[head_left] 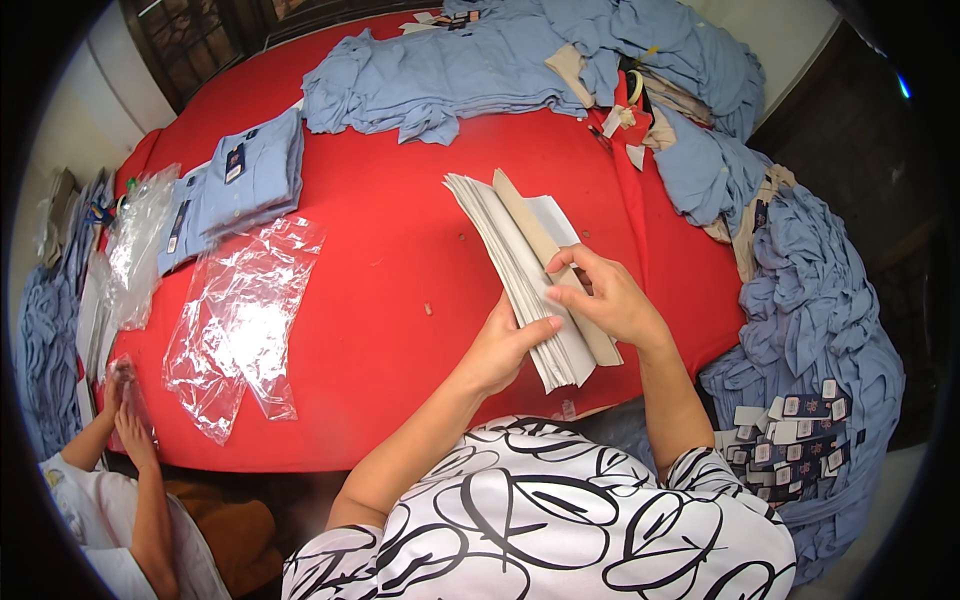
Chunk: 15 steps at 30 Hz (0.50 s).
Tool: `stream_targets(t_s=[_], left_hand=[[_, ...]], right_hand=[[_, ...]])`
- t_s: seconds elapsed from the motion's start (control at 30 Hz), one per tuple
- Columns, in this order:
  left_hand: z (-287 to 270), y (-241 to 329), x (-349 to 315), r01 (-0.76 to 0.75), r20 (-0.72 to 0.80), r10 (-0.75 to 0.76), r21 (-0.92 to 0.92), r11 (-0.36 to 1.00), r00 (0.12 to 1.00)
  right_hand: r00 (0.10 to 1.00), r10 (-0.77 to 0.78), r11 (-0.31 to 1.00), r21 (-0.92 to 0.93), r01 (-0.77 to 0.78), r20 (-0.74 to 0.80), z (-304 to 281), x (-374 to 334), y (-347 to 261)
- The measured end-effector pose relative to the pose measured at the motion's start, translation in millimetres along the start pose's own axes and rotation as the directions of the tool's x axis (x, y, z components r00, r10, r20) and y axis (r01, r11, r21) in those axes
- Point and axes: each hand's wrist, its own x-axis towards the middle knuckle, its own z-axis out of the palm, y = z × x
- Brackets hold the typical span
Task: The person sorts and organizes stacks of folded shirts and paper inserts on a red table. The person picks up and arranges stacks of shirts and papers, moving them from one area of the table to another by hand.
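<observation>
My left hand (497,347) is wrapped round the lower left side of a thick stack of white paper sheets (499,258), its thumb lying across the top near the lower end. The stack is held tilted above the red table. A tan cardboard strip (527,222) stands along its right side. My right hand (615,303) pinches this strip between thumb and bent forefinger; the other fingers are partly hidden behind it. A white sheet (549,219) shows beyond the strip's right edge.
Folded blue shirts (255,170) and clear plastic bags (245,325) lie on the red cloth (385,250) at left. Blue garments (440,80) are heaped along the far side and right (810,270), with tags (800,440) at lower right. Another person's hands (125,415) handle clear plastic at lower left.
</observation>
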Motion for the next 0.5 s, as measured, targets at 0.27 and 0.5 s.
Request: stream_targets(t_s=[0.27,0.5], left_hand=[[-1.8,-1.2,2.8,0.028,0.051,-0.027,-0.01,1.0,0.998],[-5.1,-3.5,5.3,0.016,0.068,-0.015,-0.022,1.0,0.998]], right_hand=[[0.997,0.061,0.995,-0.075,-0.065,-0.054,-1.0,-0.2,-0.4],[0.997,0.063,0.997,-0.034,-0.065,-0.045,0.2,2.6,3.2]])
